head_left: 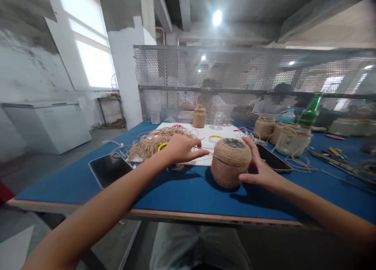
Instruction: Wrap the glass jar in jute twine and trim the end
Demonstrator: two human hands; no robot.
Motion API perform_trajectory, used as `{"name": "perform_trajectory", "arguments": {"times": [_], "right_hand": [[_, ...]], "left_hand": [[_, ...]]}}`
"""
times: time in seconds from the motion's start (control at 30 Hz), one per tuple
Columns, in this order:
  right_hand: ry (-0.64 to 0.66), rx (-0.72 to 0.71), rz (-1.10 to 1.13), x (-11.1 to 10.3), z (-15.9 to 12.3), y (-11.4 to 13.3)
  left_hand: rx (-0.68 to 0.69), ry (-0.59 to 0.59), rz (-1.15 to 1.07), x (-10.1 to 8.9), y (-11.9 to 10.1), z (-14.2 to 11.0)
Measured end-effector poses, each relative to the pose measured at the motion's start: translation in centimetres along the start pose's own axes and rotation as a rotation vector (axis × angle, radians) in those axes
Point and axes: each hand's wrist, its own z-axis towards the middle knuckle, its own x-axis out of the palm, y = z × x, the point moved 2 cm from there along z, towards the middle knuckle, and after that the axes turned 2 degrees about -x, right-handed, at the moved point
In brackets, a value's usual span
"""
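Note:
A jar wrapped in jute twine [230, 164] stands slightly tilted near the table's front edge, its dark top uncovered. My right hand [258, 166] curves round the jar's right side, thumb low in front and fingers behind. To the left of the jar, my left hand [186, 148] pinches a strand of twine that runs across to the jar's side. Behind that hand lies a loose heap of jute twine [147, 144], with a yellow ring [162, 146] partly hidden by the wrist.
Phones lie left [110, 170] and right [274, 160] on the blue table [176, 199]. Farther back stand a wrapped jar [199, 117], a clear glass jar [217, 120], more wrapped jars [264, 127] and a green bottle [310, 110]. A perforated metal screen [176, 78] closes the far side; people sit beyond it.

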Motion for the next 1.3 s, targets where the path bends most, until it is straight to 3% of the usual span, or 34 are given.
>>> {"name": "perform_trajectory", "arguments": {"times": [0.1, 0.33, 0.53, 0.67, 0.73, 0.87, 1.0, 1.13, 1.3], "right_hand": [[-0.054, -0.058, -0.037, 0.5, -0.9, -0.3], [-0.166, -0.034, -0.201, 1.3, -1.0, 0.1], [0.001, -0.111, -0.134, 0.3, -0.2, -0.1], [0.175, -0.119, -0.256, -0.6, 0.4, 0.3], [0.162, -0.14, -0.383, -1.0, 0.5, 1.0], [-0.088, -0.403, -0.787, -1.0, 0.1, 4.4], [-0.027, -0.731, -1.158, 1.4, 0.0, 7.5], [-0.041, -0.798, -1.277, 2.9, 0.4, 7.9], [-0.083, -0.79, -1.371, 2.9, 0.6, 7.3]], "left_hand": [[0.002, -0.001, 0.008, 0.0, 0.0, 0.0], [0.0, -0.011, 0.017, 0.0, 0.0, 0.0], [0.012, -0.001, 0.014, -0.1, -0.1, 0.0], [0.019, -0.004, -0.004, -0.1, -0.1, 0.0], [0.018, -0.006, -0.004, -0.1, -0.2, 0.0], [0.021, -0.009, -0.003, -0.1, -0.2, 0.0], [0.034, -0.025, -0.001, -0.1, -0.2, -0.1], [0.033, -0.045, -0.008, 0.0, -0.1, -0.1], [0.043, -0.061, -0.012, 0.1, -0.1, -0.1]]}}
